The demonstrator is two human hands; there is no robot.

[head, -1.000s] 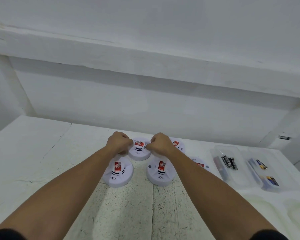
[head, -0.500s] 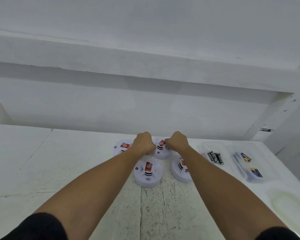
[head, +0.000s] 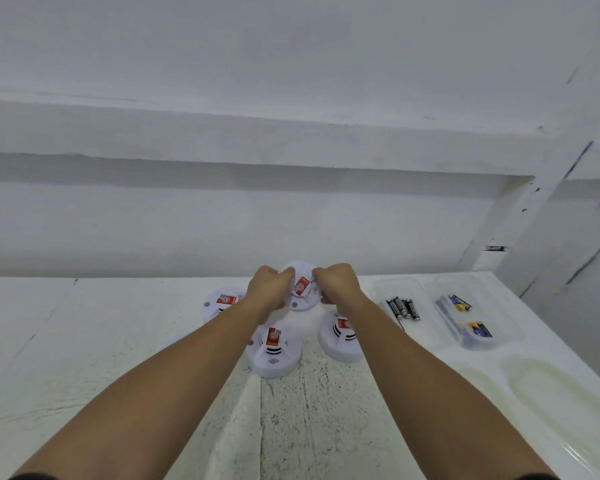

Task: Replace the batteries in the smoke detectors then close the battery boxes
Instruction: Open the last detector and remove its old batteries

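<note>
you hold one smoke detector [head: 302, 289] between both hands, over the far middle of the white table [head: 84, 341]. your left hand [head: 269, 289] curls round its left edge. your right hand [head: 338, 285] curls round its right edge, fingers bent tight. its face with the red sticker looks at you, so the battery box must be on the back (you can't see it from here). i think you are just starting this one. next, turn it over, find the little door and open it gently. the other detectors [head: 274, 351] sit close together under your hands. black batteries [head: 402, 308] lie in a clear tray [head: 425, 296] to your right, and a second tray [head: 492, 306] holds blue and yellow ones. i can't tell which are new.
</note>
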